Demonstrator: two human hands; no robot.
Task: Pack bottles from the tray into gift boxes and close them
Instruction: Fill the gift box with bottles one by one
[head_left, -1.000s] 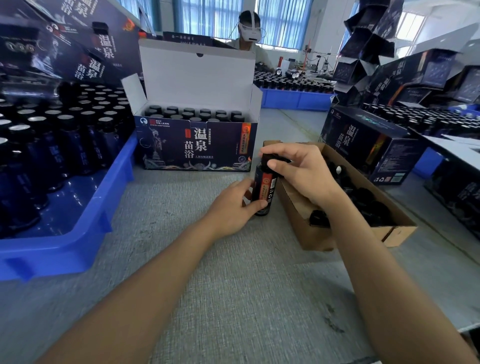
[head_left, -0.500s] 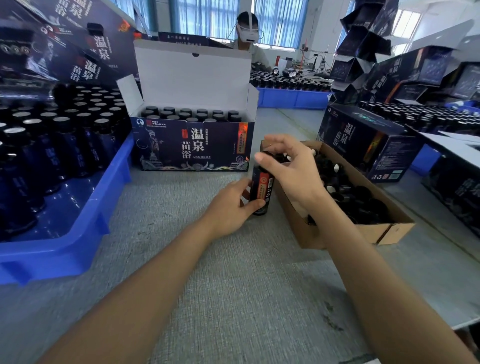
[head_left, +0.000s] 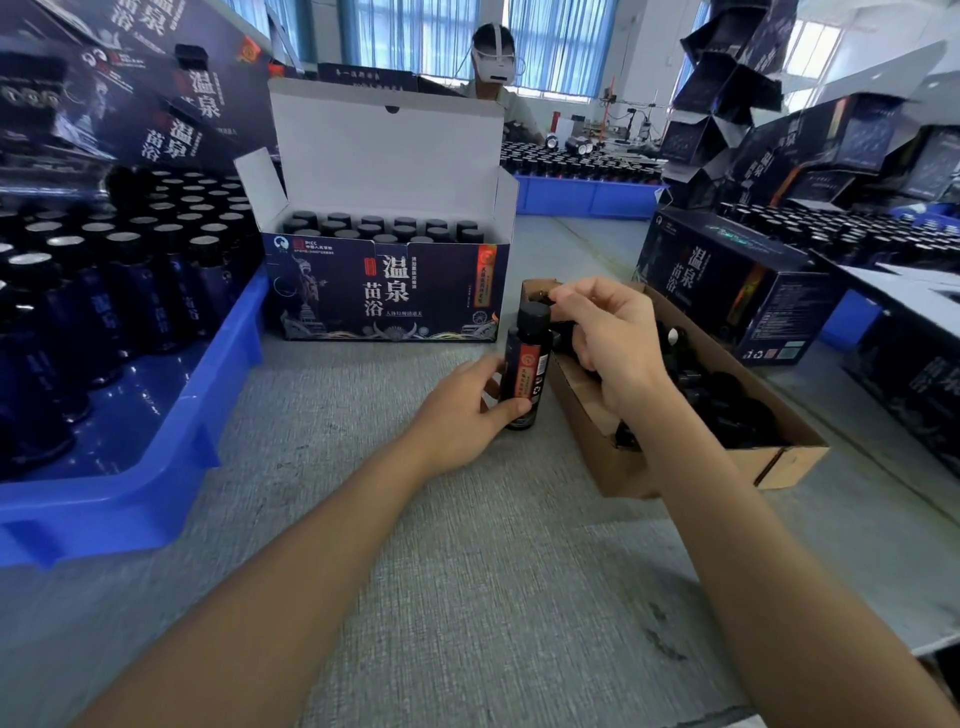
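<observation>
Left hand grips the bottle, thumb and fingers wrapped round the lower body. The bottle stands upright mid-table, between the open gift box and the cardboard box. Right hand hovers beside the cap, fingers curled; can't tell if it's pinching anything. Blue tray sits at the left edge.
</observation>
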